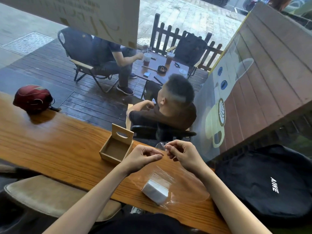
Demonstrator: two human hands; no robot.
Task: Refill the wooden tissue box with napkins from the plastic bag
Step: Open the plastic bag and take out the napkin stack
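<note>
The wooden tissue box [115, 148] stands empty on the wooden counter [55, 146], its slotted lid tilted up at the back. A clear plastic bag [182, 181] lies on the counter to the right of the box, with a white stack of napkins [156, 191] inside at its near end. My left hand [143, 157] and my right hand [183, 153] are side by side at the bag's far end, each pinching the plastic at the mouth between thumb and fingers.
A red helmet [33, 98] sits at the counter's far left. A black backpack [270, 184] lies just right of the counter. A padded stool [49, 198] stands below on the left. Behind the window, people sit at an outdoor table [162, 68].
</note>
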